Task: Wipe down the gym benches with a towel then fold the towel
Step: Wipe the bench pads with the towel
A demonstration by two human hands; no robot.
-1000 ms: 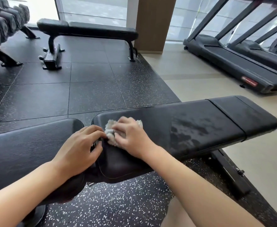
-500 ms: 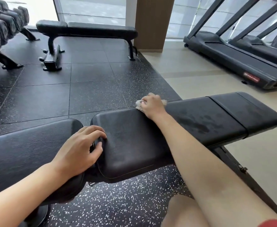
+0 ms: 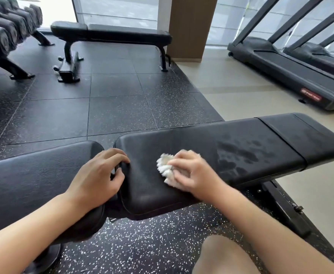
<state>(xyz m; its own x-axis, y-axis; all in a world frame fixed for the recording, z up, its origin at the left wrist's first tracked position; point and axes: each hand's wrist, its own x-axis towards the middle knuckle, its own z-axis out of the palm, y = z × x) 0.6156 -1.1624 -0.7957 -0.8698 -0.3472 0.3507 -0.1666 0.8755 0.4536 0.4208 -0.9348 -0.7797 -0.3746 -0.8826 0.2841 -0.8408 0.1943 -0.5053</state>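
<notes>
Two hands at work, one wiping, one bracing

The right hand [image 3: 191, 172] presses a bunched white towel [image 3: 167, 168] against the near pad of the table [image 3: 241, 135], fingers curled over it; the left hand [image 3: 99, 175], at 9 o'clock from the towel, grips the pad's end by the gap. Damp streaks lie at 3 o'clock, unwiped. The small wad could skip those patches, and left fingers near the hinge gap risk a pinch if the pad shifts
</notes>
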